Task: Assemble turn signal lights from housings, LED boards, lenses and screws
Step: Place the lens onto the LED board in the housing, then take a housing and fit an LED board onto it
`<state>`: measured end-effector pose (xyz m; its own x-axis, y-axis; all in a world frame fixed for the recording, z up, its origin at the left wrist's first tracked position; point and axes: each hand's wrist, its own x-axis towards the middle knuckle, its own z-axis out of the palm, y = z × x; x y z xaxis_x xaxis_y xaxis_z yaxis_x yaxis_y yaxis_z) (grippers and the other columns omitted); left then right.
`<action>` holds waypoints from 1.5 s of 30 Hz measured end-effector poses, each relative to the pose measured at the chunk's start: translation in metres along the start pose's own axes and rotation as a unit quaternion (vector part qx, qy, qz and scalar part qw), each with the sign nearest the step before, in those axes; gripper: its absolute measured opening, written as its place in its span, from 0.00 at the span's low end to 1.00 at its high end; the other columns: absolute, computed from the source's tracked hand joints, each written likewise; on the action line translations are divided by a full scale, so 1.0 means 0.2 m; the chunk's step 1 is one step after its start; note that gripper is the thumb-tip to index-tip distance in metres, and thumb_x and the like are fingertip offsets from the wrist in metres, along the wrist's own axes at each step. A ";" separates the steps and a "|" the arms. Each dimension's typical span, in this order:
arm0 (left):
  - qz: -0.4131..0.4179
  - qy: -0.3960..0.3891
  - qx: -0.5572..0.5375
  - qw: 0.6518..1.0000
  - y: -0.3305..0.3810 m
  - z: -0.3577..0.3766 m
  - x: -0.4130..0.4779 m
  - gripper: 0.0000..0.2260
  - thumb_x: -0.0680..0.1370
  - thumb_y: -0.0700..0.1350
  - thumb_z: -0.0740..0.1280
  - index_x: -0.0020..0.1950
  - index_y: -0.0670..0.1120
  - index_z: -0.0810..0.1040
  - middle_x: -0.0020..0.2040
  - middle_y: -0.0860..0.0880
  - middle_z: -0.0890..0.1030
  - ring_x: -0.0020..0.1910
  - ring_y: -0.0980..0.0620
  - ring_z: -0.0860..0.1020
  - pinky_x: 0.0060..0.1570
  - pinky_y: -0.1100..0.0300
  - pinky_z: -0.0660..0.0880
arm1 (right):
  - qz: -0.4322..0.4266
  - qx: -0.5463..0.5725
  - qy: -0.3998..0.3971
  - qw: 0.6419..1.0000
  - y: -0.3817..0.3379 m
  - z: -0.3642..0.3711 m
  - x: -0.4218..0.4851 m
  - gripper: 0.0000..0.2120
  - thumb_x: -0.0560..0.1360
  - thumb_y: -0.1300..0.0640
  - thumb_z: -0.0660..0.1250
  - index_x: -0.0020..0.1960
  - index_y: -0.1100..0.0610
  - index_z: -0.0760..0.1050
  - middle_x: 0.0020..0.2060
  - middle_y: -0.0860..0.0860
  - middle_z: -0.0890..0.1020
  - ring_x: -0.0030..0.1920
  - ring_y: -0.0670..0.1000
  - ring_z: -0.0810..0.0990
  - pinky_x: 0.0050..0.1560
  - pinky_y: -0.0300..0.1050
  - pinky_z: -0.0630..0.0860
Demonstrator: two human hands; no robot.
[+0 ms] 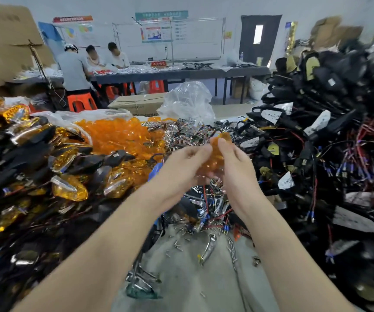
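cardboard boxes (5, 41): stacked at far left rear; side print too blurred to read.
finished signals (35, 154): heaped along the left, black shells with amber faces in glossy wrap.
people (73, 68): three at the far table (204, 74), orange stools (81, 103) beside them.
wall posters (73, 28): red and teal headings; text not legible.
loose lenses (118, 134): orange pile behind the finished heap, left of centre.
red sign (158, 63): upright on the far table; pale characters, unreadable.
chrome parts (181, 134): tangled heap at centre, in front of a clear plastic bag (188, 100).
left hand (181, 165): raised over mid-bench, fingers curled, pinching the left edge of the amber lens (217, 154).
amber lens: held in the air between both hands, above the chrome parts; motion-blurred.
right hand (235, 163): thumb and curled fingers gripping the lens's right side.
screws (177, 244): scattered on the bare grey tabletop (192, 278) under the forearms.
black housings (328, 131): piled high at right, red and black wires trailing; white dotted labels, print too small to read.
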<state>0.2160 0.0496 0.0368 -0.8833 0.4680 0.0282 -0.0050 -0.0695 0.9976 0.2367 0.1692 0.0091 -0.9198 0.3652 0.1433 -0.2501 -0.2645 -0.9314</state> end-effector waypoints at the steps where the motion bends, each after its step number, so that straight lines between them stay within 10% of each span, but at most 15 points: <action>1: -0.001 -0.005 -0.011 1.000 -0.03 0.03 -0.02 0.09 0.83 0.47 0.63 0.54 0.41 0.76 0.41 0.47 0.84 0.35 0.52 0.81 0.36 0.59 0.80 | -0.007 0.002 0.016 1.000 0.00 -0.02 -0.02 0.13 0.84 0.50 0.64 0.47 0.50 0.85 0.44 0.48 0.88 0.43 0.46 0.86 0.41 0.41 0.80; 6: 0.057 0.079 0.344 0.934 -0.19 0.03 -0.06 0.07 0.83 0.52 0.62 0.55 0.50 0.76 0.50 0.52 0.82 0.46 0.50 0.82 0.50 0.51 0.79 | -0.002 0.058 0.067 0.996 -0.01 -0.15 -0.10 0.10 0.85 0.53 0.63 0.54 0.56 0.81 0.44 0.50 0.88 0.45 0.52 0.88 0.41 0.43 0.83; 13: 0.065 0.038 0.739 0.670 -0.42 0.13 -0.05 0.14 0.83 0.54 0.57 0.61 0.49 0.77 0.58 0.47 0.79 0.60 0.43 0.75 0.61 0.48 0.66 | 0.029 0.097 0.071 0.992 0.04 -0.26 -0.19 0.10 0.85 0.53 0.62 0.55 0.57 0.79 0.49 0.52 0.88 0.49 0.55 0.87 0.45 0.47 0.84; 18: 0.066 0.060 0.764 0.639 -0.47 0.20 -0.04 0.11 0.83 0.49 0.60 0.61 0.47 0.75 0.61 0.46 0.77 0.63 0.43 0.73 0.65 0.45 0.63 | 0.051 0.127 0.048 0.989 0.07 -0.30 -0.23 0.10 0.85 0.55 0.61 0.59 0.59 0.78 0.54 0.55 0.87 0.52 0.55 0.87 0.50 0.51 0.85; 24: 0.077 0.077 0.727 0.678 -0.47 0.20 -0.04 0.10 0.83 0.50 0.59 0.61 0.48 0.73 0.60 0.47 0.75 0.63 0.44 0.73 0.62 0.47 0.64 | 0.072 0.184 0.040 0.980 0.11 -0.32 -0.24 0.09 0.86 0.60 0.59 0.61 0.60 0.76 0.56 0.60 0.86 0.54 0.57 0.85 0.51 0.53 0.85; 31: 0.076 0.153 0.404 0.899 -0.39 0.14 -0.08 0.03 0.81 0.50 0.62 0.49 0.52 0.72 0.42 0.53 0.80 0.41 0.54 0.78 0.46 0.58 0.74 | 0.068 0.212 0.037 0.974 0.11 -0.32 -0.25 0.11 0.85 0.64 0.58 0.62 0.62 0.76 0.55 0.60 0.86 0.54 0.58 0.86 0.54 0.55 0.84; 35: 0.073 0.184 0.143 0.970 -0.35 0.07 -0.18 0.07 0.82 0.45 0.61 0.50 0.53 0.78 0.38 0.54 0.81 0.36 0.55 0.79 0.39 0.59 0.77 | 0.077 0.209 0.037 0.974 0.16 -0.27 -0.27 0.11 0.85 0.63 0.59 0.61 0.60 0.79 0.48 0.57 0.86 0.53 0.57 0.87 0.51 0.54 0.85; 45: 0.059 0.115 -0.191 0.973 -0.44 0.00 -0.35 0.11 0.75 0.45 0.67 0.53 0.46 0.86 0.37 0.47 0.78 0.32 0.54 0.75 0.32 0.63 0.75 | 0.066 0.059 -0.012 0.996 0.32 -0.16 -0.31 0.10 0.82 0.58 0.67 0.53 0.49 0.87 0.53 0.56 0.87 0.54 0.55 0.86 0.55 0.49 0.83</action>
<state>0.2795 0.0233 -0.0534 -0.9698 0.2296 0.0823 -0.0319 -0.4539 0.8905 0.2881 0.1573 -0.0690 -0.9538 0.2986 0.0324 -0.1597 -0.4127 -0.8968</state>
